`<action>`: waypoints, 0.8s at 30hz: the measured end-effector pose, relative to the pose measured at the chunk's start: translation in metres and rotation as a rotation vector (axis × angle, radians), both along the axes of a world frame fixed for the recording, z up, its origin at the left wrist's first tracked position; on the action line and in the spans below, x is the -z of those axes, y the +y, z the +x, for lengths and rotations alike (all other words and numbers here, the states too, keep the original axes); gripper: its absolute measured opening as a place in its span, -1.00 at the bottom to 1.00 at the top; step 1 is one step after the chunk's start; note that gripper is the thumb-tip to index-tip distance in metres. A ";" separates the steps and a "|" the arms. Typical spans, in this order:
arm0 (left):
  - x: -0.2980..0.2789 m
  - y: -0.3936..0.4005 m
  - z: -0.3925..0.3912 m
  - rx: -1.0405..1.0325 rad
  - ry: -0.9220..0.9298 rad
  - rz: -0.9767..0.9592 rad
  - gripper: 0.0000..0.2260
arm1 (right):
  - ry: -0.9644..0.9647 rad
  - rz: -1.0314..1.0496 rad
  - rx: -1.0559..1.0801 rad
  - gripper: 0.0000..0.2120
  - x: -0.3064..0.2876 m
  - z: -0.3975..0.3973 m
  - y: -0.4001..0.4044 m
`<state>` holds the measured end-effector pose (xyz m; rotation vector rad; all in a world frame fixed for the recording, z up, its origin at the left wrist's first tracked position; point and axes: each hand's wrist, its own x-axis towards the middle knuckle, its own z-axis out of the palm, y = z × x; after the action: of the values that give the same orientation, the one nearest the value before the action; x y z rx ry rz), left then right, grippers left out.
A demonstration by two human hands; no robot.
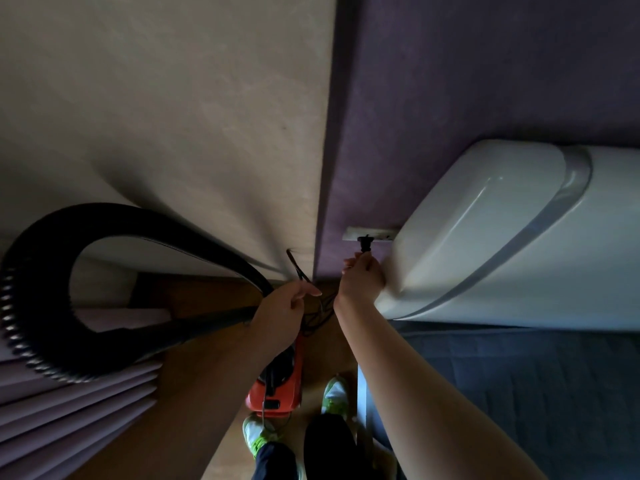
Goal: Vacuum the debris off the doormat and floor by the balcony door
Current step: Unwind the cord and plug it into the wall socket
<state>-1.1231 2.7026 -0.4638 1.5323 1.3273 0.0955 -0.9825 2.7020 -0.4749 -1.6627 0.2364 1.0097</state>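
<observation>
Right hand (362,277) is raised to the purple wall (467,81), its fingers curled round the cord just below a black plug (364,243); that plug sits in a white wall socket plate (351,233) fixed low on the wall. Left hand (284,311) is held beside it, a little lower, with the fingers closed round the black ribbed vacuum hose (38,258). This hose loops out to the left in a wide arc and returns toward the camera's edge. A thin black power cord (299,273) runs past the left hand and lies tangled on the floor between the two wrists.

An orange canister vacuum cleaner (277,386) stands on the light wooden floor (221,441), directly below the left hand and just ahead of the person's two white-and-green shoes (334,394).

Room layout: a cream wall panel (173,116) meets the purple wall at a vertical corner above the hands. A glossy white curved cabinet (502,230) stands against the purple wall, touching the right hand's side. A blue quilted bedcover (519,393) lies to the right of the right forearm. Pale lilac pleated fabric (76,403) hangs at the lower left. Doormat and debris cannot be made out.
</observation>
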 end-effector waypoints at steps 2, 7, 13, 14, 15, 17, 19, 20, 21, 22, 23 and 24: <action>-0.001 0.001 -0.002 -0.004 -0.015 0.018 -0.68 | -0.020 -0.040 -0.072 -0.66 -0.003 0.002 0.005; -0.002 0.001 -0.007 0.006 -0.003 0.015 -0.74 | 0.116 -0.019 -0.021 -0.73 -0.002 0.007 0.004; -0.001 -0.001 -0.014 -0.026 -0.073 -0.054 -0.78 | 0.314 0.041 -0.007 -0.78 -0.020 0.009 -0.006; -0.002 -0.004 -0.016 -0.028 -0.081 -0.060 -0.77 | 0.326 0.028 -0.023 -0.81 -0.018 0.009 -0.010; -0.004 -0.007 -0.019 -0.032 -0.087 -0.067 -0.76 | 0.331 0.018 -0.073 -0.85 -0.019 0.008 -0.016; -0.009 -0.016 -0.023 -0.022 -0.082 -0.090 -0.74 | 0.329 -0.003 -0.194 -0.88 -0.020 0.004 -0.030; -0.013 -0.026 -0.029 0.003 -0.033 -0.103 -0.71 | 0.284 -0.063 -0.346 -0.89 -0.016 -0.003 -0.050; -0.014 -0.031 -0.033 0.009 -0.018 -0.107 -0.69 | 0.283 -0.072 -0.410 -0.88 -0.014 -0.007 -0.061; -0.016 -0.035 -0.038 0.017 0.003 -0.113 -0.67 | 0.303 -0.060 -0.449 -0.88 -0.013 -0.011 -0.071; -0.018 -0.039 -0.043 0.028 0.020 -0.115 -0.67 | 0.331 -0.042 -0.465 -0.87 -0.010 -0.015 -0.082; -0.019 -0.043 -0.048 0.034 0.035 -0.114 -0.67 | 0.354 -0.031 -0.474 -0.86 -0.006 -0.017 -0.092; -0.018 -0.048 -0.054 0.026 0.027 -0.105 -0.67 | 0.367 -0.020 -0.477 -0.85 -0.003 -0.019 -0.102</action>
<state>-1.1768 2.6549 -0.4456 1.4661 1.3133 -0.0108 -1.0014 2.6003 -0.4715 -1.5756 0.0887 1.6788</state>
